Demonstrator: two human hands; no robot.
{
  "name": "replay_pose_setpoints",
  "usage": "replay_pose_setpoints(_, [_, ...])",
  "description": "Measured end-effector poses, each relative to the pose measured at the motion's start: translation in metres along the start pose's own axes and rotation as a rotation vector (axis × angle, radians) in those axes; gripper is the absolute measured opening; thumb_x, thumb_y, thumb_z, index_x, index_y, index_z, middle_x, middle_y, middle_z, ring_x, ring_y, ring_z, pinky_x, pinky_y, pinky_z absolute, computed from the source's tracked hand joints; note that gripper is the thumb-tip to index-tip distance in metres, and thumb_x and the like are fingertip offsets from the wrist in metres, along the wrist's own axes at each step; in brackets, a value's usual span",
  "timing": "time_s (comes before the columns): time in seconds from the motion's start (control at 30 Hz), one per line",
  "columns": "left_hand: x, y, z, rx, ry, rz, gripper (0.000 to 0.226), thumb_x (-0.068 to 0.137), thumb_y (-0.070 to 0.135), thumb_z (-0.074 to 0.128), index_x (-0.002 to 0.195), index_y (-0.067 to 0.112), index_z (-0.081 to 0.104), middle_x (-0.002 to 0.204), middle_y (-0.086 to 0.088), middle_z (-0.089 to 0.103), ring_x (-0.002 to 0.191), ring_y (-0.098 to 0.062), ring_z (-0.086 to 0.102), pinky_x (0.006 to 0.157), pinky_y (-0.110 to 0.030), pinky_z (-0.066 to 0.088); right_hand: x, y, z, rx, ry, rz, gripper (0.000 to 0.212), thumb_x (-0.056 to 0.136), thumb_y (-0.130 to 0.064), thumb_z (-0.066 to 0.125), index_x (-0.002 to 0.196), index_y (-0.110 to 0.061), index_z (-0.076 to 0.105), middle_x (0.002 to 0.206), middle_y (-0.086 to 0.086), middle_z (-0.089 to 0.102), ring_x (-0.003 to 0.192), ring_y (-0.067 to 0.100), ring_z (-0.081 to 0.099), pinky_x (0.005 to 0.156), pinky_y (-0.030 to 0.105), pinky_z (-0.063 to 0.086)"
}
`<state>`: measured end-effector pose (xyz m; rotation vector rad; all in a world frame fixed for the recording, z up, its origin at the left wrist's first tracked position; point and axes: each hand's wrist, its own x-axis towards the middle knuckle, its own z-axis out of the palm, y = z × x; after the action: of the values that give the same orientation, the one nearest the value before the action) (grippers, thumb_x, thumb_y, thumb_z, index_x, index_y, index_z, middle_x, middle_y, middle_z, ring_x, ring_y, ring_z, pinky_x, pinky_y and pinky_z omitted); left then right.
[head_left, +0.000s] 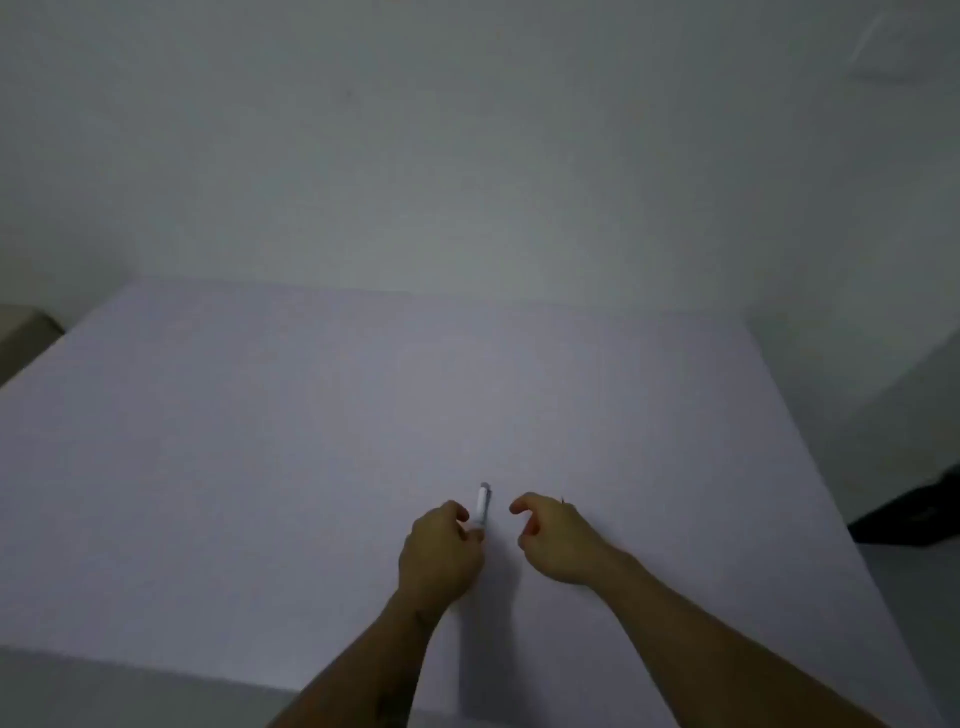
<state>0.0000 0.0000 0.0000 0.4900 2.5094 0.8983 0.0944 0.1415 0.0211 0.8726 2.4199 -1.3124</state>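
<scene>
My left hand (441, 551) grips a small white pen-like stick (482, 506) with a grey tip, holding it upright over the pale table (260, 467). The fingers curl round its lower end, which is hidden. My right hand (556, 535) hovers just to the right of the stick, apart from it, with thumb and fingers loosely curled. A tiny dark sliver shows at its far side near the knuckles; I cannot tell whether it is held.
The table is a wide, pale lilac surface reaching to a plain white wall (467, 156). A dark object (919, 514) lies off the table's right edge. A beige shape (26, 332) sits at the far left.
</scene>
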Motion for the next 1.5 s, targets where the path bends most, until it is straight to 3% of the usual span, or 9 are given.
replay_pose_setpoints(0.27, [0.008,-0.01,0.033,0.149,0.067,-0.033,0.018,0.081,0.032,0.061,0.095,0.023,0.058,0.08,0.009,0.051,0.066,-0.01,0.05,0.052,-0.022,0.036,0.023,0.014,-0.007,0.015,-0.022,0.01,0.043,0.087,-0.013,0.051,0.129,-0.024,0.056,0.091,0.001,0.067,0.075,0.014,0.063,0.061,0.023,0.051])
replay_pose_setpoints(0.37, [0.017,-0.012,0.035,0.11,0.073,-0.056,0.012,0.082,0.023,0.059,0.093,0.022,0.061,0.08,0.008,0.055,0.065,-0.009,0.052,0.054,-0.023,0.042,0.03,0.016,-0.007,0.022,-0.021,0.015,0.043,0.088,-0.014,0.053,0.129,-0.023,0.056,0.093,-0.001,0.065,0.073,0.011,0.061,0.057,0.017,0.045])
replay_pose_setpoints(0.5, [0.02,-0.015,0.025,0.019,0.059,-0.065,0.014,0.082,0.019,0.058,0.093,0.022,0.066,0.081,0.009,0.056,0.064,-0.005,0.05,0.053,-0.017,0.036,0.036,0.013,-0.006,0.073,-0.007,0.045,0.042,0.087,-0.015,0.056,0.129,-0.024,0.056,0.093,-0.001,0.064,0.072,0.011,0.061,0.061,0.02,0.046])
replay_pose_setpoints(0.73, [0.029,-0.008,-0.004,-0.113,0.057,0.08,0.018,0.087,0.011,0.057,0.086,0.028,0.06,0.083,0.007,0.061,0.073,-0.007,0.057,0.062,-0.015,0.046,0.044,-0.024,-0.01,0.647,0.036,0.172,0.026,0.085,-0.013,0.065,0.111,-0.015,0.067,0.078,0.007,0.068,0.057,0.015,0.055,0.055,0.027,0.048])
replay_pose_setpoints(0.87, [0.035,0.0,-0.027,-0.125,0.075,0.167,0.016,0.084,0.012,0.059,0.086,0.028,0.061,0.08,0.01,0.06,0.069,-0.01,0.059,0.061,-0.023,0.055,0.042,-0.045,-0.01,0.813,0.053,0.128,0.012,0.089,-0.006,0.062,0.091,-0.008,0.074,0.071,0.008,0.064,0.053,0.014,0.051,0.05,0.025,0.046])
replay_pose_setpoints(0.97, [0.038,0.003,-0.04,-0.122,0.083,0.22,0.012,0.083,0.02,0.066,0.082,0.03,0.061,0.076,0.011,0.061,0.068,-0.009,0.059,0.06,-0.022,0.053,0.044,-0.057,-0.008,0.895,0.09,0.123,0.012,0.089,-0.008,0.063,0.092,-0.007,0.074,0.073,0.008,0.064,0.056,0.016,0.05,0.053,0.027,0.046])
replay_pose_setpoints(1.27, [0.04,-0.006,-0.06,-0.019,0.181,0.281,0.011,0.082,0.022,0.069,0.079,0.024,0.059,0.07,0.009,0.058,0.064,-0.009,0.056,0.058,-0.025,0.051,0.056,-0.084,0.012,0.85,0.214,0.104,0.014,0.09,-0.013,0.064,0.081,-0.009,0.075,0.061,0.002,0.064,0.054,0.013,0.052,0.053,0.026,0.047])
replay_pose_setpoints(1.4, [0.041,-0.019,-0.065,-0.04,0.143,0.187,0.012,0.081,0.018,0.068,0.074,0.022,0.06,0.068,0.008,0.061,0.063,-0.009,0.057,0.059,-0.031,0.051,0.068,-0.091,0.003,0.945,0.33,0.137,0.022,0.092,-0.006,0.059,0.074,0.0,0.072,0.053,0.002,0.05,0.046,0.013,0.036,0.047,0.026,0.033])
replay_pose_setpoints(1.5, [0.038,-0.037,-0.07,-0.058,0.125,0.107,0.013,0.083,0.019,0.068,0.073,0.023,0.06,0.068,0.009,0.061,0.062,-0.007,0.057,0.053,-0.024,0.045,0.078,-0.084,-0.039,0.934,0.315,0.117,0.018,0.091,-0.003,0.06,0.078,0.001,0.07,0.059,0.005,0.049,0.048,0.014,0.036,0.048,0.027,0.032])
